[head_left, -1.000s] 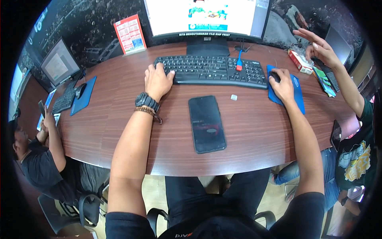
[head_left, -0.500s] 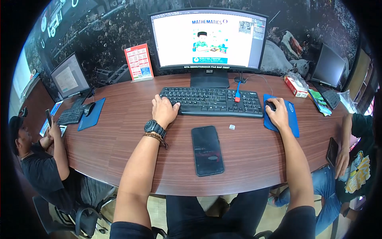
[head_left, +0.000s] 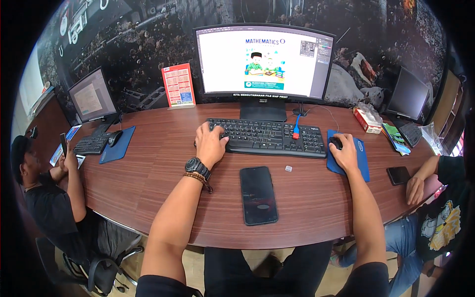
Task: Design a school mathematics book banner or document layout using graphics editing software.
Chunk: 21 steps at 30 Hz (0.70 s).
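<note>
A curved wooden worktop point(head_left: 148, 168) is seen before a dark mural wall; the left hand point(head_left: 210, 144) is rested with fingers spread on the black keyboard point(head_left: 269, 137) at its nine o'clock end; the right hand point(head_left: 344, 152) is cupped over the mouse point(head_left: 336, 142) on the blue pad point(head_left: 363, 166), at three o'clock of the keyboard; for good work the wrists are best kept low and the phone point(head_left: 258, 195), at six o'clock, left clear.

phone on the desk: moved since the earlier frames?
No. The black phone lies flat in the same spot below the keyboard, between the forearms; only the camera shifted.
</note>
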Motion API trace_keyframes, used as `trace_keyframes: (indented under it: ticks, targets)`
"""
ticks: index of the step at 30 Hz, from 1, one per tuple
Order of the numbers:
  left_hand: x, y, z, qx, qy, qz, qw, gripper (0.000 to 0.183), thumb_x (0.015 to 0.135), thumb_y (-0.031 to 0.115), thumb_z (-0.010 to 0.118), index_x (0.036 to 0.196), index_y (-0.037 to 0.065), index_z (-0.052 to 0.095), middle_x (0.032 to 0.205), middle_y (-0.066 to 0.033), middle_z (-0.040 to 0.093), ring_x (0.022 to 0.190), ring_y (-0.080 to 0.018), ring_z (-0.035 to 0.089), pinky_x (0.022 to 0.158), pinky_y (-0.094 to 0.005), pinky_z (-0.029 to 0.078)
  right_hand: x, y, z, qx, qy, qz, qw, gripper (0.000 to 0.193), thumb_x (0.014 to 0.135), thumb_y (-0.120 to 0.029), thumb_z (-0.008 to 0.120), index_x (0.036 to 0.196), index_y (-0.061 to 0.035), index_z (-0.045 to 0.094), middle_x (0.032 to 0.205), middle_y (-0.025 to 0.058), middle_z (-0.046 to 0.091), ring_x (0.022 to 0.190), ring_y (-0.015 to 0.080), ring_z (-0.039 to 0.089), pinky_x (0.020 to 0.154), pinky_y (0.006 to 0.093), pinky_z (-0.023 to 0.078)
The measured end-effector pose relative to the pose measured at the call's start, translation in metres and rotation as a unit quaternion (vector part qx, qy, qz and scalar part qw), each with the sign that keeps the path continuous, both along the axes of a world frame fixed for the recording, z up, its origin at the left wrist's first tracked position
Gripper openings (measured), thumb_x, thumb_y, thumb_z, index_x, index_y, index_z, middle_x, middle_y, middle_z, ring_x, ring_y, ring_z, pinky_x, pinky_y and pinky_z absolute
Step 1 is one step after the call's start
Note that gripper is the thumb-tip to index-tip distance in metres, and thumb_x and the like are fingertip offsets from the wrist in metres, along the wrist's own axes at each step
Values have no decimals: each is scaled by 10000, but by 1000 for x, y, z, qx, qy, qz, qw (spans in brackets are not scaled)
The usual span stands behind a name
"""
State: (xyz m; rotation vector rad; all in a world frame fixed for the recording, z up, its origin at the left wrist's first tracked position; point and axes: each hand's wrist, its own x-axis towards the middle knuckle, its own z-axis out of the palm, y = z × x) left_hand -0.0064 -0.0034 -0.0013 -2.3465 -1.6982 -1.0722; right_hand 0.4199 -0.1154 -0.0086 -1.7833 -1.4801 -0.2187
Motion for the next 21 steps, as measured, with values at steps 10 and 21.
trace_keyframes:
  ticks: [10, 21]
  targets:
    - [1, -2, 2, -34, 41, 12, 999, 643, 846, 528, 709, 1290, 69, 630, 1437, -339, 401, 1359, -479, 352, 1140, -538, 277, -3, -1, 5, -20, -17, -21, 999, 391, 823, -290, 684, 1170, -108, 673, 1238, 145, 568, 1117, 382, 601, 936, 455, 499]
    - [-6, 4, 2, -167, 27, 48, 984, 1038, 764, 713, 697, 1480, 24, 396, 1450, -357, 344, 1376, -511, 291, 1146, -575, 226, -4, 0, 6, -28, -6, -18, 999, 410, 820, -291, 688, 1183, -101, 662, 1242, 153, 564, 1123, 381, 602, 942, 455, 500]
